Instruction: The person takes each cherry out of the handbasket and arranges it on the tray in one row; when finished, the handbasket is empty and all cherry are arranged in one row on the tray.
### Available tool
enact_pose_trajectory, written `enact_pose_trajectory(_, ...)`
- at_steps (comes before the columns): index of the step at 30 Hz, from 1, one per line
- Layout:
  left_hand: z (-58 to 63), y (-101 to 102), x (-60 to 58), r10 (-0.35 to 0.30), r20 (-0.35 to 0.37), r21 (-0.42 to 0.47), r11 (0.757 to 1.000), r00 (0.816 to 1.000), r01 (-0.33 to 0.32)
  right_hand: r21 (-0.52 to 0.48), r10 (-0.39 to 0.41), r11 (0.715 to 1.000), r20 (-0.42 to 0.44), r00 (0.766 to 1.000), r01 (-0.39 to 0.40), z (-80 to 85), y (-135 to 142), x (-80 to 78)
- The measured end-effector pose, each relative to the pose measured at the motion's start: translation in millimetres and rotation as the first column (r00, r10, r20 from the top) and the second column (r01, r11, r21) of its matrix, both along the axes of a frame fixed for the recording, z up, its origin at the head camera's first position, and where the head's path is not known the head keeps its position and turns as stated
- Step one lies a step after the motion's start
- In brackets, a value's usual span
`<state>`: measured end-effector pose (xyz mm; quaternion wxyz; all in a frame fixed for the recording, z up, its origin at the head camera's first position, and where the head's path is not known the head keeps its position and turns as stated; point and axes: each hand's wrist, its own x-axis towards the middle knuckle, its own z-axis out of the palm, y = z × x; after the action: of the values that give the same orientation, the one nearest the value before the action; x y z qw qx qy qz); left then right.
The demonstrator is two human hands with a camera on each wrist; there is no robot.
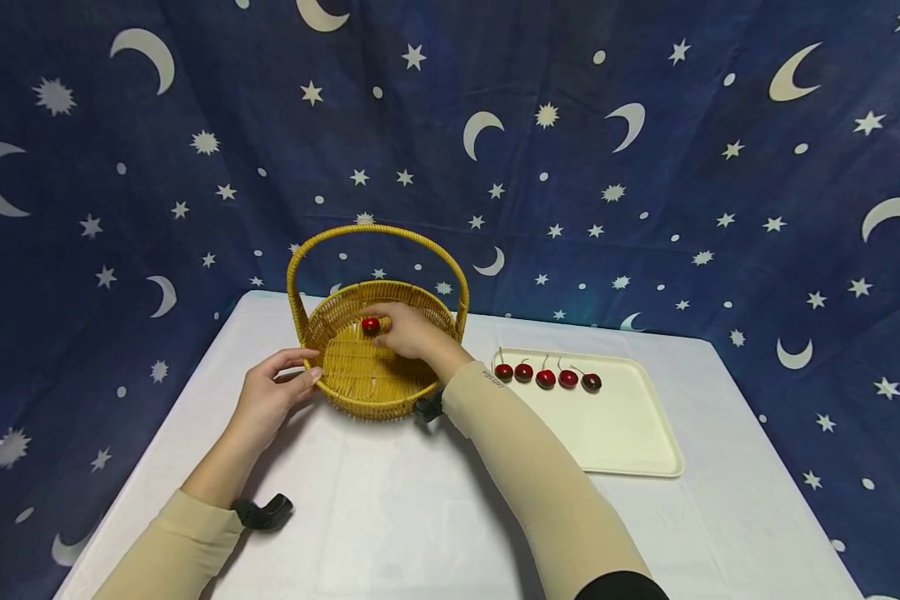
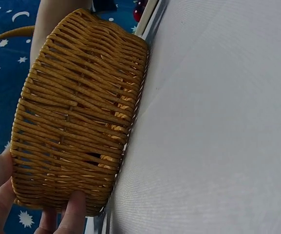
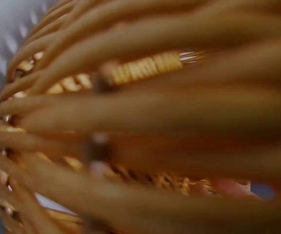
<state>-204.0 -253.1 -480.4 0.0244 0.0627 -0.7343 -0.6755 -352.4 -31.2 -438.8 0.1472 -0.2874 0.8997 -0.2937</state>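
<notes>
A woven yellow basket (image 1: 371,408) with a tall arched handle stands on the table. My left hand (image 1: 277,392) grips its left rim; the left wrist view shows the thumb and fingers around the edge of the basket's woven wall (image 2: 77,112). Inside the basket is my right hand (image 1: 405,329), its fingertips pinching a dark red cherry (image 1: 371,326) above the woven bottom. From the right wrist, blurred basket weave (image 3: 179,117) fills most of the picture and hides nearly all of that hand.
To the right of the basket lies a cream rectangular tray (image 1: 622,433). Several stemmed cherries (image 1: 545,379) sit in a row near its far left edge. A white cloth (image 1: 390,517) covers the table, and a dark blue star-and-moon curtain (image 1: 420,125) hangs behind.
</notes>
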Motion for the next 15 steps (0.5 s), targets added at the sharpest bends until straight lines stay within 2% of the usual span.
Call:
enact_pose_trajectory(8, 1.0, 2, 1.5, 0.002, 0.009, -0.002, 1.000, 1.000, -0.002, 0.063, 0.024, 0.998, 0.017, 1.000, -0.025, -10.1, 0, -3.6)
enact_pose_trajectory(15, 3.0, 1, 1.3, 0.001, 0.006, 0.002, 1.000, 1.000, -0.001, 0.127, 0.069, 0.990, -0.025, 0.997, -0.065, -15.7, -6, -5.5)
